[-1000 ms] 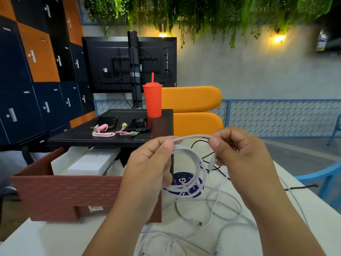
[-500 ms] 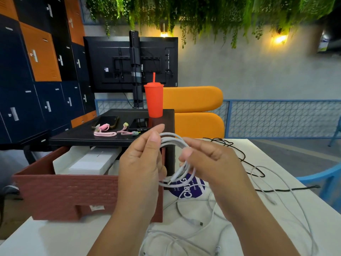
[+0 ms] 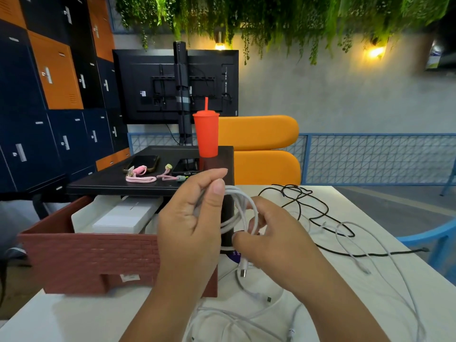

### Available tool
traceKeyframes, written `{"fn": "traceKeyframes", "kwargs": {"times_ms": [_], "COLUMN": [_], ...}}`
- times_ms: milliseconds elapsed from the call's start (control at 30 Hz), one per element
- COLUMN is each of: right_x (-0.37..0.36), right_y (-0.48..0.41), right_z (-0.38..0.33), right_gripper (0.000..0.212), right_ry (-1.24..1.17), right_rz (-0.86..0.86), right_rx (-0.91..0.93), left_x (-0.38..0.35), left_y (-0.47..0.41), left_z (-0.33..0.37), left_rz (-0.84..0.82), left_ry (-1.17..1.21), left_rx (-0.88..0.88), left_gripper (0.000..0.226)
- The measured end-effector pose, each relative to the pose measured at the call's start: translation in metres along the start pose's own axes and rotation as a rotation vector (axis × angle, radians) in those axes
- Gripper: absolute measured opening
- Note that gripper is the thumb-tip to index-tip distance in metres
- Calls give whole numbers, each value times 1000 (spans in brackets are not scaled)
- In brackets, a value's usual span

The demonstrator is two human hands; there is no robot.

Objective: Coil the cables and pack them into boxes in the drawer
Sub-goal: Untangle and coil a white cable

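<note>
Change from half a second ago: right hand (image 3: 278,245) has dropped from the top of the loops to their lower side, while left hand (image 3: 190,218) keeps its place at the top.
Left hand grip: thumb and fingers pinch the upper bend of the white plastic-sheathed cable coil (image 3: 244,208), held in the air just in front of the drawer.
Right hand grip: fingers curl through the loops and the thumb closes on the lower strands; it appears to hold the tail, though the fingers hide the exact contact.
Plug end: white connector (image 3: 243,271) hangs just below the right hand.
Drawer: reddish-brown brick-patterned drawer (image 3: 93,257) stands open left of the hands, under a flat black shelf (image 3: 148,187).
Boxes: white rectangular cardboard boxes (image 3: 123,215) lie inside the drawer; the coil is outside it.
Loose cables: thin white cables (image 3: 385,253) sprawl over the white table (image 3: 74,314); a black braided cable (image 3: 318,213) lies tangled beyond them.
Shelf top: orange plastic tumbler with straw (image 3: 206,134), pink wrist straps (image 3: 142,178) and dark phones (image 3: 143,162).
</note>
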State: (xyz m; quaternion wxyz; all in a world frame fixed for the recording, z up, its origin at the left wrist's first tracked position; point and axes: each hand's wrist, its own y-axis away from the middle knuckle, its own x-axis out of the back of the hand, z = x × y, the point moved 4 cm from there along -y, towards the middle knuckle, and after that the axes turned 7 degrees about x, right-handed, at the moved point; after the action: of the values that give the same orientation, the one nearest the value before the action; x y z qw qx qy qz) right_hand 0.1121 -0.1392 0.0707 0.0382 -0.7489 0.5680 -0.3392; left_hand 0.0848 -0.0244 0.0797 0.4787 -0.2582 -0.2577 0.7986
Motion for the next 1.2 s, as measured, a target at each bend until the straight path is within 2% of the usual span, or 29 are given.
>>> {"fn": "traceKeyframes", "kwargs": {"times_ms": [200, 333, 467, 533, 700, 833, 900, 1000, 1067, 1133, 1200], "right_x": [1, 19, 43, 54, 69, 74, 73, 73, 71, 68, 61], "right_y": [1, 4, 7, 8, 13, 15, 17, 18, 18, 16, 12], "right_z": [-3, -1, -4, -7, -15, -16, -20, -21, -22, -21, -18], "right_gripper": [27, 37, 20, 19, 20, 16, 6, 20, 15, 8, 12], "right_ry": [38, 48, 102, 192, 444, 553, 600, 601, 572, 527, 414], "right_rz": [-28, -68, 15, 108, 332, 484, 539, 552, 546, 521, 466], "right_rx": [2, -65, -2, 78, 239, 351, 429, 493, 490, 460, 408], "left_x": [7, 10, 8, 6, 6, 2, 2, 4, 6, 6, 6], "left_y": [-4, -6, -7, -7, -11, -6, -6, -6, -8, -9, -10], "left_z": [-3, -1, 0, 3, -4, 2, 7, 14, 15, 13, 10], "left_rz": [2, -21, -89, -142, -385, -500, -501, -464, -427, -366, -300], "left_ry": [-81, -191, -200, -142, 28, -44, -124, -197, -200, -72, 148], "left_rx": [-53, -127, -117, -31, 372, 415, 371, 284, 236, 260, 345], "left_gripper": [14, 11, 9, 8, 10, 13, 23, 14, 15, 20, 31]}}
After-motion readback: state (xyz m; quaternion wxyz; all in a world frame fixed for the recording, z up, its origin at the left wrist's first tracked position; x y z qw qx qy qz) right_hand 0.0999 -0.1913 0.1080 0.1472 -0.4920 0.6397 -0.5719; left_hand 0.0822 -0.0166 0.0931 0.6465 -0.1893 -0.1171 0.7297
